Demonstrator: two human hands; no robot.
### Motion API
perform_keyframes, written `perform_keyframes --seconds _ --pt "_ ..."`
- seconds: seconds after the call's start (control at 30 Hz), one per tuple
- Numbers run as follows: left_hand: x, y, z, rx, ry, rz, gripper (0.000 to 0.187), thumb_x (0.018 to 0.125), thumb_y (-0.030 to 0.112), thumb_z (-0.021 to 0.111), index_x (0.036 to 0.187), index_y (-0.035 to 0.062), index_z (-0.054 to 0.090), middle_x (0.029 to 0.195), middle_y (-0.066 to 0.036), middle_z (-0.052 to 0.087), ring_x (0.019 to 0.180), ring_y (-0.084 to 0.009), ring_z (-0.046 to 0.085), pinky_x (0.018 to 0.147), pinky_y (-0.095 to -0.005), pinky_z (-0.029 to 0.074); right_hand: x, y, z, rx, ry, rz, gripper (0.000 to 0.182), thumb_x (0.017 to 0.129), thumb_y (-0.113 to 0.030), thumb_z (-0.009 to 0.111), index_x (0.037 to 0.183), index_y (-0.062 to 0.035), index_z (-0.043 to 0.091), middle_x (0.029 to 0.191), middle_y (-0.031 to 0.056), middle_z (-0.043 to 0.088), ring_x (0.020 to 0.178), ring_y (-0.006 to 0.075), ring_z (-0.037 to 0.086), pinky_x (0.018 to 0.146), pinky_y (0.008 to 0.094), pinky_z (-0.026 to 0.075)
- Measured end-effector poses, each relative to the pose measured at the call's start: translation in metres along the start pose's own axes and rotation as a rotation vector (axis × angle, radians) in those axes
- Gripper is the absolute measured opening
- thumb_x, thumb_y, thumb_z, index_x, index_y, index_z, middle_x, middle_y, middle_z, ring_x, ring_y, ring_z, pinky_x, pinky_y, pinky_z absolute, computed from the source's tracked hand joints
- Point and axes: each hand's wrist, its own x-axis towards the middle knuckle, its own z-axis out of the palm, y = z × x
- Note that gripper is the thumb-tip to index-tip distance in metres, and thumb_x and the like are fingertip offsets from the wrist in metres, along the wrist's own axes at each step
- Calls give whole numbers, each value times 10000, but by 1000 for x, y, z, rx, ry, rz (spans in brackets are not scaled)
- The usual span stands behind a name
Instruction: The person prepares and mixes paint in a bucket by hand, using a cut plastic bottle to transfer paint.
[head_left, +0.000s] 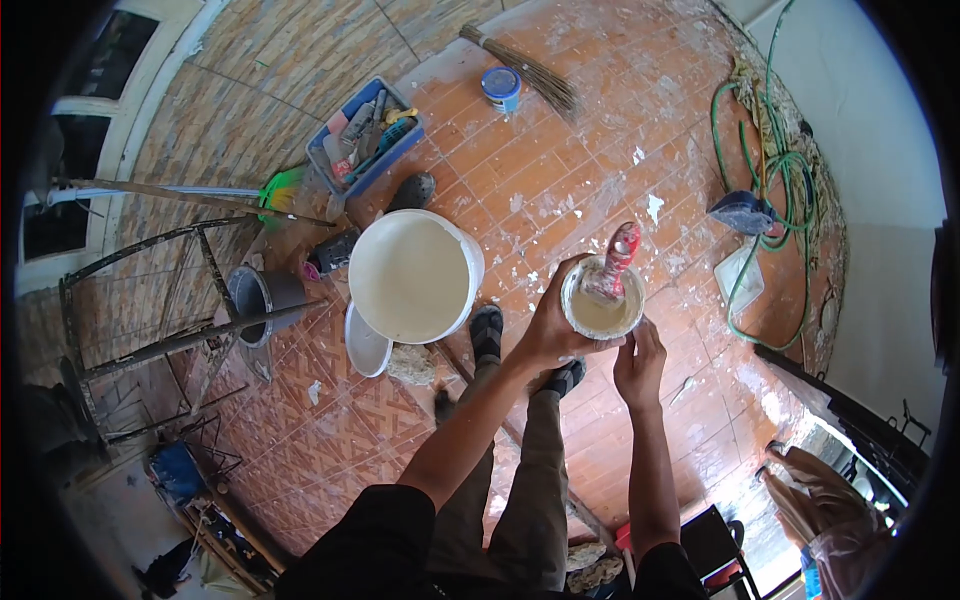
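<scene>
My left hand point(548, 330) is wrapped round the left side of a small white tub point(568, 312), which holds cream-coloured liquid that looks like paint. In the tub stands a paintbrush, its red handle point(624, 245) smeared with white and leaning out over the far rim. At the tub's near right edge, my right hand point(641, 368) has its fingers bent and pressed together, the fingertips against the tub; part of their grip is hidden. Left of my hands, a large white bucket point(474, 262) of similar cream liquid stands on the floor, with a white lid point(368, 342) beside it.
Beyond the bucket are a blue crate point(416, 128) of tools, a blue-labelled can point(501, 90) and a stick broom point(530, 75). A metal frame point(150, 355) and dark bucket point(262, 300) stand left. A green hose point(800, 200) and dustpan point(742, 212) lie right. Another person point(815, 500) is lower right.
</scene>
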Motion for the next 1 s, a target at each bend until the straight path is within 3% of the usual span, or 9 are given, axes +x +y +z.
perform_keyframes --seconds 0.07,0.23,0.33,0.53,0.57,0.67,0.77,0.87,1.0 --pt "-2 10 -1 -65 16 -15 1035 567 190 922 1383 42 302 1297 -115 456 1228 -219 461 1059 -352 365 2 -22 -1 69 77 -29 189 877 38 526 1059 28 577 982 237 611 908 427 600 750 465 488" --pt "-13 38 -23 -168 171 16 1010 564 162 914 1368 51 313 1301 -102 466 1213 -215 491 1055 -370 386 25 -39 -9 -111 453 102 249 898 -9 577 1140 45 577 1118 166 631 604 146 607 564 251 467" --pt "-26 63 -54 -127 298 88 1032 560 160 917 1375 57 291 1303 -106 464 1219 -220 488 1055 -373 385 51 -32 -23 -283 431 98 297 844 23 581 1139 45 558 1176 173 601 777 196 584 548 298 421" --pt "-57 77 -141 19 544 99 1140 499 128 931 1402 66 238 1336 -114 430 1235 -245 459 1046 -399 390 92 16 3 -363 272 177 584 733 67 618 1299 -14 499 1096 155 552 652 217 543 559 321 429" --pt "-65 78 -155 14 600 93 1138 504 125 929 1401 68 232 1336 -115 428 1232 -247 462 1041 -398 397 99 29 16 -354 296 104 610 711 55 619 1303 -39 506 1165 184 517 924 313 574 692 375 481" --pt "-89 75 -202 -21 771 102 1138 519 114 922 1405 71 209 1342 -121 418 1222 -250 468 1026 -397 416 114 123 20 -665 75 80 641 691 30 620 1313 -64 490 1153 222 509 947 358 572 820 439 475" --pt "-131 68 -235 -48 997 51 1155 535 93 909 1422 63 169 1358 -134 398 1217 -252 467 1013 -395 430 152 136 36 -695 21 662 636 679 -12 606 1299 -59 477 1138 265 507 1045 398 539 877 472 448" --pt "-165 80 -255 -35 1322 -12 1151 560 87 889 1432 49 139 1370 -153 382 1212 -261 463 1005 -396 432 193 97 74 -764 29 644 598 671 -42 580 1262 -45 487 1165 308 503 1105 440 500 933 466 423" --pt "-195 88 -274 -9 1534 45 1131 645 255 856 1458 40 100 1365 -156 379 1191 -268 466 986 -415 428 289 84 123 -602 -248 216 573 641 -35 561 1211 -23 508 1112 292 515 1081 434 470 928 502 373"
